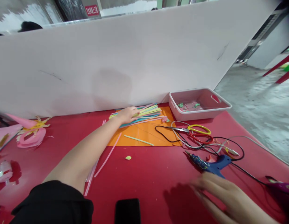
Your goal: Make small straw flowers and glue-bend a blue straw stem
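My left hand [129, 115] reaches far forward onto a pile of thin coloured strips [148, 112] in yellow, blue and pink. Its fingers are bent together over the strips; how many they grip is hidden. The pile lies on an orange sheet [144, 130] on the red table. My right hand [219, 194], slightly blurred, hovers over the near right of the table with its fingers stretched out and nothing visible in them. Just beyond it lies a blue glue gun [212, 163]. A pale green strip [138, 140] and a pink strip [109, 155] lie apart from the pile.
A pink tray [193, 115] with small pieces stands at the back right. Scissors [193, 130] lie among tangled cables. A phone [127, 211] is at the near edge, and a pink ribbon craft [32, 137] at the left. A white panel [135, 62] bounds the back.
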`<move>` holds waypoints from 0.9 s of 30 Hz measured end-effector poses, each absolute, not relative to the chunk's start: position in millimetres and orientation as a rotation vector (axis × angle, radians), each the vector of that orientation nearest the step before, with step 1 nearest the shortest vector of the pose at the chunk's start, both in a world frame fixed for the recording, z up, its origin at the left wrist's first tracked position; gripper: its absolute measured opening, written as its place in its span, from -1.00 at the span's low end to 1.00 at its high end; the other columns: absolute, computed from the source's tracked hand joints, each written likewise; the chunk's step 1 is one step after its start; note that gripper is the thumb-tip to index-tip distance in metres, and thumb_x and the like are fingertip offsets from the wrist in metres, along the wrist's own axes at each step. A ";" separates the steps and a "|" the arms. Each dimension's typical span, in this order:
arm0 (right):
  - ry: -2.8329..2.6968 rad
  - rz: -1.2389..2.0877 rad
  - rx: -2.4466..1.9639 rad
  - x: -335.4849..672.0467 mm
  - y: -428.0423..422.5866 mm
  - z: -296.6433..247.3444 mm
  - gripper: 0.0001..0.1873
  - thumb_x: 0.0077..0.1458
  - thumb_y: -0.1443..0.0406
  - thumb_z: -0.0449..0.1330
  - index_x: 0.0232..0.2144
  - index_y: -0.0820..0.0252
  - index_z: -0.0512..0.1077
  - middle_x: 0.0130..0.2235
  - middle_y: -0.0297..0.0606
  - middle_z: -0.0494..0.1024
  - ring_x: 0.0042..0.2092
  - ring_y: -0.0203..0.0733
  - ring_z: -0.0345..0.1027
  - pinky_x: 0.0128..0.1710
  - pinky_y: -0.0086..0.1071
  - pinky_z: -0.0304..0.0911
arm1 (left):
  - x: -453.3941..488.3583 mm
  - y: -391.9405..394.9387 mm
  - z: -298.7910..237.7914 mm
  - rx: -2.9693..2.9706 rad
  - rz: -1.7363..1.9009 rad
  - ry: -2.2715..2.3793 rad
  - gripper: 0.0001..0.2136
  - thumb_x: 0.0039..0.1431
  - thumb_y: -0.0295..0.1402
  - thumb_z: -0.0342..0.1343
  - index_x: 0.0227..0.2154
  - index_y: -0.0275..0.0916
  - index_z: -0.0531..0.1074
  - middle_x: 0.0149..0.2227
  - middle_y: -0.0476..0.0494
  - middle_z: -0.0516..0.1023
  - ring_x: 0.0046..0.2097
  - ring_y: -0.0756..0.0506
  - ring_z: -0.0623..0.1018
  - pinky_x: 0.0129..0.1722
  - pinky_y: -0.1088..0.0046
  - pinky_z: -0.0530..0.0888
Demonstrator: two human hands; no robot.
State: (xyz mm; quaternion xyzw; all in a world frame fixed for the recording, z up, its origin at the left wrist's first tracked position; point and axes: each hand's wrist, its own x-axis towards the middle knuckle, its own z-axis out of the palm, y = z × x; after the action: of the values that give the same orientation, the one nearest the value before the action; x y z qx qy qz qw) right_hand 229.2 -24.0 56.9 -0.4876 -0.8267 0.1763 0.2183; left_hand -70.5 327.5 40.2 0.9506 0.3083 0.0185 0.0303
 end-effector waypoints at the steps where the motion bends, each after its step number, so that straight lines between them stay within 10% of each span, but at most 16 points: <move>1: -2.356 0.485 -1.373 221.9 -3.3 69.7 -0.71 0.25 0.32 0.08 -0.06 0.06 0.51 -0.20 -0.18 0.66 -0.21 -0.20 0.57 -0.20 -0.46 0.45 | -70.9 327.8 39.8 2.922 0.065 0.958 -0.68 0.31 -0.24 0.13 0.06 -0.25 0.41 0.09 -0.24 0.48 0.02 -0.19 0.54 -0.01 0.10 0.53; 12: -2.703 0.274 -1.518 145.4 237.3 40.4 -0.68 0.28 0.20 0.18 0.01 0.26 0.43 0.02 -0.13 0.52 -0.01 -0.11 0.46 -0.01 -0.11 0.42 | -69.8 333.9 27.8 2.790 0.195 1.109 -0.68 0.32 -0.25 0.12 0.07 -0.23 0.41 0.09 -0.24 0.47 0.00 -0.18 0.54 -0.03 0.12 0.54; 27: -2.859 0.157 -1.483 119.0 297.1 27.2 -0.61 0.27 0.17 0.20 0.07 0.25 0.39 0.07 -0.11 0.47 0.01 -0.08 0.44 -0.02 -0.09 0.43 | -71.6 341.5 14.0 2.741 0.255 1.093 -0.70 0.33 -0.24 0.10 0.06 -0.21 0.42 0.10 -0.24 0.47 0.00 -0.17 0.54 -0.02 0.13 0.54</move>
State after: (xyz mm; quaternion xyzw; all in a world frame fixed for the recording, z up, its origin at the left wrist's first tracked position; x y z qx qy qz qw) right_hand 119.0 297.1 27.2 -0.4595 -0.8859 0.0488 -0.0414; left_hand -71.6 341.5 14.0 0.9217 0.3674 0.0858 0.0897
